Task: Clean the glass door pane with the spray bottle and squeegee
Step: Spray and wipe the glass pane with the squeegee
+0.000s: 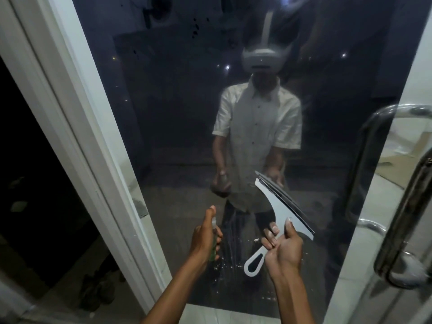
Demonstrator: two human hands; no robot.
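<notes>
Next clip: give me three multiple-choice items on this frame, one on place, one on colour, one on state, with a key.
1. Where is the metal door handle?
A. Right of the glass pane
B. Left of it
C. Above it

2. The squeegee body is:
A. Red
B. White
C. Black

3. The left hand is:
A. Empty
B. Flat on the glass
C. Gripping the spray bottle

Key: A, the handle runs along the right edge; B, its body and looped handle are white, held in the right hand; C, fingers curl round the green bottle.

no readable text, labels, brands or numbers anywhere in view.
</notes>
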